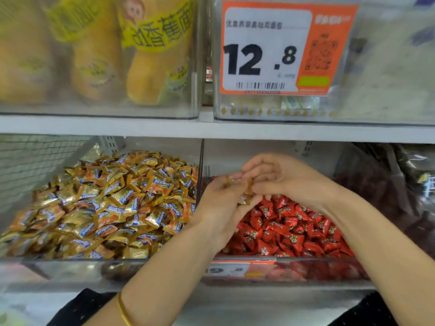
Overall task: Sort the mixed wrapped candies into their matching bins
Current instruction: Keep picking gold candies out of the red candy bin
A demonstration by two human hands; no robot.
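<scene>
Gold heap: crinkled, shiny gold candies [106,203] with blue labels and serrated ends are piled high in the left bin [70,267], which is made of clear plastic.
Red heap: glossy, pillow-shaped red candies [294,231] are heaped in the right bin [329,271], also clear-walled.
Stray pieces: a few gold-wrapped stray candies [244,196] are held above the red heap, just right of the divider between the bins.
Left hand: the left hand [219,212] is cupped palm-up, its fingers curled round the stray candies.
Right hand: the right hand [284,177] is arched over from above; a wrapper end is pinched by its bent fingertips, touching the left fingertips.
Wrist: a thin gold bangle [123,309] is worn on the left arm.
Above: a price tag [266,48] marked 12.8 is fixed to an upper bin.
</scene>
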